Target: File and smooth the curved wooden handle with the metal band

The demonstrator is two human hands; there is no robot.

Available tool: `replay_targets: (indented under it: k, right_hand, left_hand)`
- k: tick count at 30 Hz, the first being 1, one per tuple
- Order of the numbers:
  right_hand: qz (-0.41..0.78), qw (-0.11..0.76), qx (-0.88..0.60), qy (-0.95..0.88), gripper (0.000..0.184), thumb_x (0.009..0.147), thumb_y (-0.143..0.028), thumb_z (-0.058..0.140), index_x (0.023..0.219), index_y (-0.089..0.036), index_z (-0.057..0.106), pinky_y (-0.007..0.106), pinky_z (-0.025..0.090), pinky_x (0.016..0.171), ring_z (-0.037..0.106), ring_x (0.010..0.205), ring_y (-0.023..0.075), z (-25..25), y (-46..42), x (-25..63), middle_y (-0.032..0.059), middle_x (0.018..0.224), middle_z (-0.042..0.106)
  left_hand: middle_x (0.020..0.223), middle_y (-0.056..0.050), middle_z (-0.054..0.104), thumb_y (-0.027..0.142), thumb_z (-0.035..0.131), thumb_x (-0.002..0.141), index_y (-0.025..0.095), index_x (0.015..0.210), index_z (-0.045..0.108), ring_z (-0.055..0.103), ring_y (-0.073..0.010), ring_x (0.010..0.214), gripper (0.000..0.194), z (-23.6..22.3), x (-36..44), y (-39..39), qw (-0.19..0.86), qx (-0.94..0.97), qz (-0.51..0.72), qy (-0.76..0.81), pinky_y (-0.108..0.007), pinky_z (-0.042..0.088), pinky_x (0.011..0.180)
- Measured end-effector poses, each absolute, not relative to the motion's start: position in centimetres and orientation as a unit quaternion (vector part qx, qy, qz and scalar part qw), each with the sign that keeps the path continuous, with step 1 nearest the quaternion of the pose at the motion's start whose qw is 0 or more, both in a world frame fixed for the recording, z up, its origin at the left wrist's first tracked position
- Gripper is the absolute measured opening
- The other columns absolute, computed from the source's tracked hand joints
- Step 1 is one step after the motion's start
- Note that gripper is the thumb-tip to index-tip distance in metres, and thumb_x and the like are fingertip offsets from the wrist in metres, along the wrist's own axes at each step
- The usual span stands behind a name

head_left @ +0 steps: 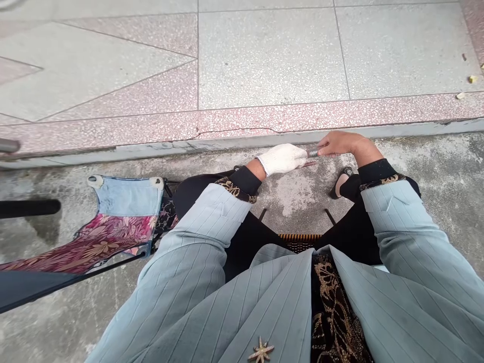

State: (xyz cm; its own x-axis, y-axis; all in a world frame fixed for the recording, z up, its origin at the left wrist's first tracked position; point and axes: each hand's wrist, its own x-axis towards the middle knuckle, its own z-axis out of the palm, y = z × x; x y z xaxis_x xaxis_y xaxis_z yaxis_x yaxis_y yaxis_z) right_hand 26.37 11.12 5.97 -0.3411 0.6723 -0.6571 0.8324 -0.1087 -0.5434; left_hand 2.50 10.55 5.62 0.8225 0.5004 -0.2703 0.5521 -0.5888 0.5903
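Observation:
My left hand (pixel 284 159) wears a white knitted glove, and its fingers are closed round one end of a short ribbed metal piece (pixel 312 153). The piece looks threaded or coiled; its exact kind is too small to make out. At its other end, the bare fingers of my right hand (pixel 338 143) pinch it. A thin reddish strip (pixel 310 164) sticks out just below the gloved fingers, its other end hidden. Both hands are held close together in front of my knees, above the concrete ground.
A raised tiled step (pixel 272 55) with a pink border runs across ahead of my hands. To my left stands a folding chair (pixel 124 196) with denim and floral fabric. A woven seat (pixel 300 239) shows between my legs. Dry leaf bits (pixel 472 79) lie on the tiles.

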Motion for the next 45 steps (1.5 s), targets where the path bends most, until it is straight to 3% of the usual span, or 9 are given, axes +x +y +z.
replay_targets:
  k: [3,7,12,17,21,31,37,41,45]
  right_hand:
    - [-0.549,0.177,0.471,0.667,0.033,0.077,-0.049,0.078,0.091,-0.019,0.082,0.03,0.041,0.062,0.056,0.061,0.0145,6.5,10.8,26.1,0.0025,0.069,0.069]
    - [-0.627,0.161,0.383,0.659,0.049,0.075,-0.058,0.078,0.107,-0.021,0.082,0.029,0.041,0.063,0.054,0.062,0.0124,7.1,10.6,26.2,0.0015,0.075,0.071]
    - [-0.669,0.003,0.399,0.627,0.049,0.073,-0.053,0.082,0.111,-0.023,0.081,0.027,0.043,0.063,0.054,0.063,0.0108,8.4,10.3,27.6,-0.0008,0.075,0.07]
    - [-0.646,-0.236,0.46,0.561,0.04,0.074,-0.051,0.084,0.094,-0.017,0.078,0.026,0.044,0.059,0.055,0.063,0.0115,9.1,9.9,27.8,0.0023,0.075,0.069]
    - [-0.621,-0.3,0.514,0.511,0.039,0.072,-0.052,0.086,0.081,-0.017,0.073,0.026,0.044,0.054,0.055,0.058,0.0118,8.5,10.0,26.9,0.0041,0.071,0.068]
    - [-0.499,-0.153,0.628,0.577,0.026,0.085,-0.041,0.075,0.086,-0.016,0.075,0.028,0.043,0.059,0.053,0.059,0.0124,6.8,10.3,25.4,0.0029,0.068,0.066]
    - [-0.416,0.1,0.608,0.669,0.021,0.088,-0.035,0.068,0.09,-0.016,0.077,0.031,0.044,0.069,0.062,0.066,0.0167,6.1,11.0,25.5,0.0048,0.072,0.069]
    - [-0.486,0.257,0.497,0.671,0.023,0.085,-0.039,0.072,0.079,-0.016,0.074,0.03,0.042,0.066,0.058,0.064,0.0162,6.3,10.7,25.4,0.0041,0.068,0.066]
    - [-0.587,0.239,0.407,0.658,0.036,0.079,-0.052,0.076,0.084,-0.016,0.075,0.03,0.042,0.066,0.054,0.062,0.0137,6.7,10.5,25.0,0.0013,0.066,0.065]
  left_hand:
    - [0.076,-0.003,0.066,0.036,0.046,0.094,0.019,0.087,0.07,0.055,-0.0167,0.067,0.03,5.7,2.2,10.8,0.347,0.892,-0.052,0.284,-0.03,0.032,0.064]
    - [0.081,-0.002,0.068,0.038,0.048,0.093,0.018,0.091,0.071,0.059,-0.0167,0.073,0.03,5.4,1.8,11.3,0.399,0.875,-0.007,0.275,-0.028,0.039,0.068]
    - [0.092,-0.006,0.07,0.04,0.051,0.096,0.014,0.099,0.07,0.062,-0.0167,0.082,0.033,4.8,1.8,11.5,0.497,0.823,0.094,0.259,-0.03,0.046,0.078]
    - [0.067,-0.001,0.058,0.046,0.045,0.102,0.014,0.1,0.068,0.05,-0.0102,0.057,0.039,4.5,2.5,10.4,0.607,0.738,0.093,0.282,-0.023,0.043,0.059]
    - [0.069,-0.001,0.059,0.043,0.045,0.1,0.014,0.097,0.071,0.046,-0.0084,0.055,0.039,4.6,3.2,9.6,0.587,0.758,0.073,0.275,-0.021,0.04,0.057]
    - [0.087,-0.004,0.072,0.032,0.045,0.095,0.013,0.1,0.075,0.059,-0.0134,0.071,0.036,4.3,3.6,9.7,0.468,0.847,0.002,0.251,-0.026,0.043,0.071]
    - [0.087,-0.006,0.073,0.037,0.043,0.099,0.018,0.099,0.076,0.063,-0.0179,0.075,0.038,4.0,3.8,9.4,0.329,0.903,-0.101,0.257,-0.029,0.039,0.068]
    - [0.092,-0.007,0.075,0.038,0.044,0.1,0.023,0.103,0.075,0.066,-0.0198,0.079,0.035,4.5,3.9,9.2,0.223,0.931,-0.126,0.259,-0.03,0.034,0.064]
    - [0.099,-0.008,0.076,0.039,0.041,0.103,0.022,0.111,0.074,0.068,-0.0219,0.086,0.037,4.6,3.4,10.1,0.185,0.945,-0.087,0.253,-0.03,0.034,0.064]
